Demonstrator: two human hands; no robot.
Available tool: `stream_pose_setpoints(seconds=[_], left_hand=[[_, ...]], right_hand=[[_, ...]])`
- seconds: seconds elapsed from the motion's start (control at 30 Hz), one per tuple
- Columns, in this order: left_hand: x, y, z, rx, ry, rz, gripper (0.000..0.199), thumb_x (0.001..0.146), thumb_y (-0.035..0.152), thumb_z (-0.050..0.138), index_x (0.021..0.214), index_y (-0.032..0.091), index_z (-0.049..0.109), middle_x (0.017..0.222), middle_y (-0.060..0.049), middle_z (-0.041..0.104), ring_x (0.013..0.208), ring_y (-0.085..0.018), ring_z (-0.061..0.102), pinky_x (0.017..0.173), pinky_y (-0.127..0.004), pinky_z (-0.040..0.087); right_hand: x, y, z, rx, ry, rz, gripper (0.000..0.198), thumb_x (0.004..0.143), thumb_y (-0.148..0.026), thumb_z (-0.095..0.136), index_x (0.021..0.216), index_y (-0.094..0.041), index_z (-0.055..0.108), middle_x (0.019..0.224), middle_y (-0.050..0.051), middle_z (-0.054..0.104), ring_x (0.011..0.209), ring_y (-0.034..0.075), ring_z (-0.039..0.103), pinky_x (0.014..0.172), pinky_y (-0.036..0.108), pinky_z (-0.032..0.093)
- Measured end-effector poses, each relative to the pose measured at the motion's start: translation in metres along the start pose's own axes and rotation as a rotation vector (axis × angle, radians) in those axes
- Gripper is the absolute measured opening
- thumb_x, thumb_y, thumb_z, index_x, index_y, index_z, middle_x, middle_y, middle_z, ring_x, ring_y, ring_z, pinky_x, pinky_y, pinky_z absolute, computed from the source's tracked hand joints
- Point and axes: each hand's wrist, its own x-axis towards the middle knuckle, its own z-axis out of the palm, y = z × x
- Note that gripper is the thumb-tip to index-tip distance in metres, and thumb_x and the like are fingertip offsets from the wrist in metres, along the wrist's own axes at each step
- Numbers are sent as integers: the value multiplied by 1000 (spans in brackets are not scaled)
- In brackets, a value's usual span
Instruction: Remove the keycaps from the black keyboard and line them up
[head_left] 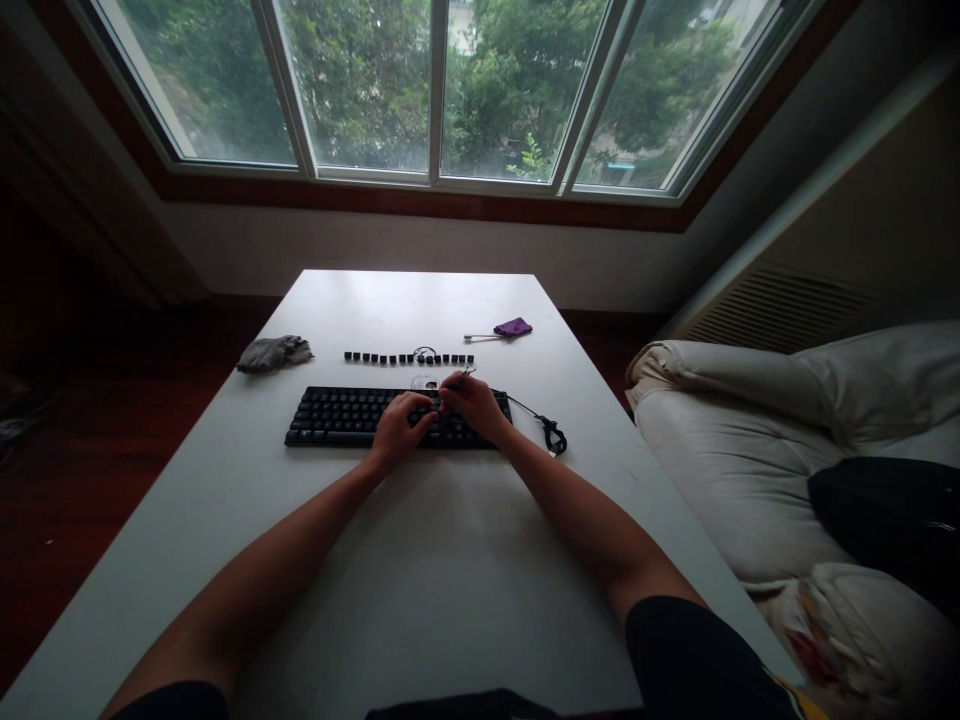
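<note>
A black keyboard [337,415] lies across the white table in front of me. My left hand [403,425] rests on it right of the middle, fingers curved, thumb and forefinger apart over the keys. Close beside it, my right hand [474,402] is closed over the keyboard's right part. From its fingers pokes a thin dark tool [465,373], its exact kind too small to tell. Beyond the keyboard, several loose black keycaps [382,359] stand in a row. A small clear round dish [424,383] sits just behind the keyboard, near my hands.
A crumpled grey cloth [274,354] lies at the left. At the back right are a purple cloth [513,327] and a thin white stick [482,338]. A bundled black cable [553,437] lies right of the keyboard. A pale sofa [735,470] flanks the table [450,580].
</note>
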Motion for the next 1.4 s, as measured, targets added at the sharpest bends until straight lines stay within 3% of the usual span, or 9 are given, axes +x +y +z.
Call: stream_pose_setpoints(seconds=[0.33,0.47,0.57,0.73,1.0,1.2,1.4], left_hand=[[0,-4,2,-22,28,-30,15,90,33,70,101,23,69,100,-4,71,96,-22,67,88,-37,52],[2,-5,1,-86,12,-91,20,89,37,72,102,23,70,97,-3,73,93,-22,69,86,-36,53],[2,-5,1,-86,3,-100,21,90,37,70,106,23,71,98,-3,74,92,-22,70,86,-35,53],[0,-6,3,-16,-9,-32,26,95,32,63,120,25,71,108,-5,75,100,-23,70,93,-38,52],[-2,-2,2,305,62,170,28,100,30,57,124,24,70,111,-6,76,101,-25,68,96,-43,47],[-3,2,0,326,103,224,28,100,27,57,125,26,69,116,-6,75,103,-24,67,100,-42,46],[0,-2,0,249,178,65,24,97,28,60,119,27,70,102,-4,75,99,-24,67,94,-40,47]], right_hand=[[-4,-4,11,-123,139,-10,39,84,-59,71,93,-22,63,64,-1,67,57,17,66,60,29,54],[-3,-5,13,-173,243,51,39,85,-61,68,85,-23,59,62,-1,66,56,18,65,57,29,52],[-1,-5,12,-109,244,93,41,83,-63,68,83,-23,56,62,-2,64,50,17,62,52,28,49],[0,-4,10,-9,245,110,37,85,-58,66,86,-23,55,61,-3,62,48,15,59,48,27,47],[3,6,11,90,299,220,35,81,-52,71,92,-22,57,60,-3,64,48,16,61,43,25,47],[3,5,11,162,318,337,33,79,-48,70,92,-21,57,59,-4,61,47,14,58,43,24,45],[5,5,8,107,324,175,23,85,-44,61,84,-23,53,65,-4,58,54,12,55,50,23,46]])
